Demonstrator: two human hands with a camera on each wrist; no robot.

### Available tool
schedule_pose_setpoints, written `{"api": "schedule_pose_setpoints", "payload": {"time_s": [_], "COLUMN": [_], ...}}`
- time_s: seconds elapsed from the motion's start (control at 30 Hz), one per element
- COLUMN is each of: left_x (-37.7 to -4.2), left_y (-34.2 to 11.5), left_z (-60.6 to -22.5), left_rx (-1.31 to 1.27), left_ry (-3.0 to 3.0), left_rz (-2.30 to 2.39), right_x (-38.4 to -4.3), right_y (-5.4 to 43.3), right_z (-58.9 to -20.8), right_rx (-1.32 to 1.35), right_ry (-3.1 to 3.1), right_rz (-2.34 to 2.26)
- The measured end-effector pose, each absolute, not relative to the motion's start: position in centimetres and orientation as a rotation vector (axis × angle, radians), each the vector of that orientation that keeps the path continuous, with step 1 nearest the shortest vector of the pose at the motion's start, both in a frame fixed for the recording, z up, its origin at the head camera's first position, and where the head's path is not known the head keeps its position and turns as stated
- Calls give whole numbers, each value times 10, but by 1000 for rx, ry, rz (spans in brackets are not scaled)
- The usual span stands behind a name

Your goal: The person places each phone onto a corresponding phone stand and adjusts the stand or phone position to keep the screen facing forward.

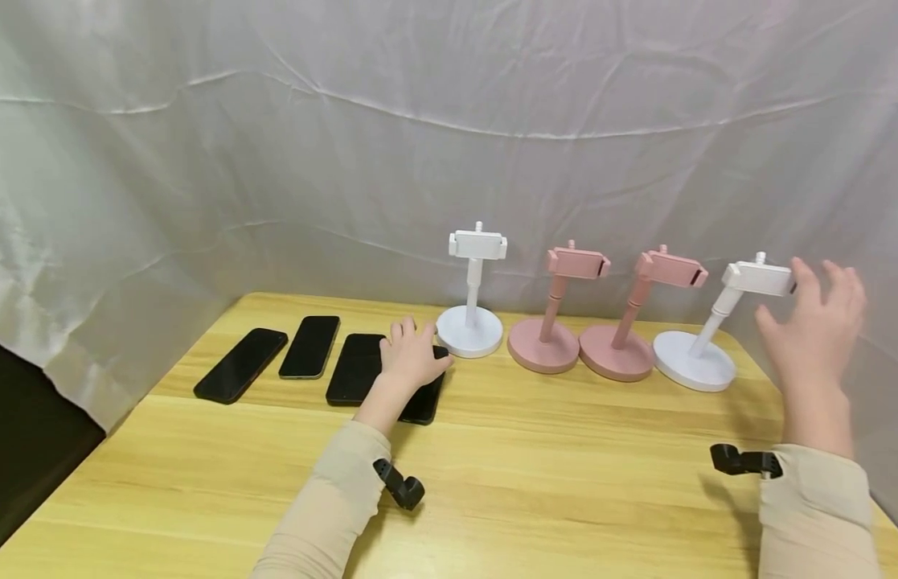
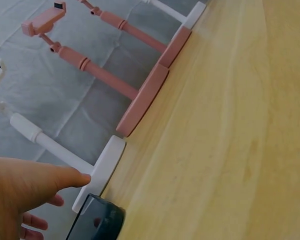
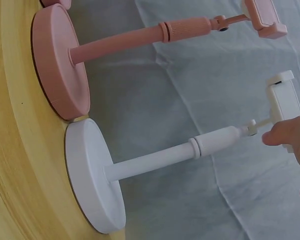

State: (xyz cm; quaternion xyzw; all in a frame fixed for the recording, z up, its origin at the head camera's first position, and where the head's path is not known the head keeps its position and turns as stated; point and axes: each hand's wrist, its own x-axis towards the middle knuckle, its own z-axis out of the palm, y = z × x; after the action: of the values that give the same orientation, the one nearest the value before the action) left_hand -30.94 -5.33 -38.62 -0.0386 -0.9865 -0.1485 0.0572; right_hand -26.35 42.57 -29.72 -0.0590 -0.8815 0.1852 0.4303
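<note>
My left hand (image 1: 408, 356) is over the rightmost black phone (image 1: 422, 404), its thumb stretched out and its fingers loosely bent. It covers part of that phone, and whether it touches it is unclear. In the left wrist view the thumb hovers above one end of the phone (image 2: 102, 220), near a white stand's base (image 2: 102, 167). At the far right, my right hand (image 1: 818, 326) has its fingers spread beside the clamp of the right white phone stand (image 1: 695, 362). The right wrist view shows its thumb close to that white clamp (image 3: 286, 100); contact cannot be told.
Black phones lie on the wooden table (image 1: 492, 498): one at far left (image 1: 241, 366), another beside it (image 1: 309, 347), a third (image 1: 353, 370) by the left hand. Two pink stands (image 1: 543, 346) stand between the left white stand (image 1: 469, 331) and the right one. A grey cloth (image 1: 420, 137) hangs behind.
</note>
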Motion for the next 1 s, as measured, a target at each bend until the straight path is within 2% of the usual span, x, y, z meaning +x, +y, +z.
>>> {"api": "schedule_pose_setpoints", "payload": {"time_s": [0.6,1.0], "left_x": [-311,-310], "left_y": [-55,-55], "left_z": [-395,-393], "left_rx": [-99,-79], "left_ry": [-3107,-3134], "left_rz": [-402,-395], "right_x": [-273,-272], "right_y": [424,422], "right_z": [-302,-302], "right_rx": [-23,-61], "right_ry": [-2032,-2052], "right_rz": [422,419]}}
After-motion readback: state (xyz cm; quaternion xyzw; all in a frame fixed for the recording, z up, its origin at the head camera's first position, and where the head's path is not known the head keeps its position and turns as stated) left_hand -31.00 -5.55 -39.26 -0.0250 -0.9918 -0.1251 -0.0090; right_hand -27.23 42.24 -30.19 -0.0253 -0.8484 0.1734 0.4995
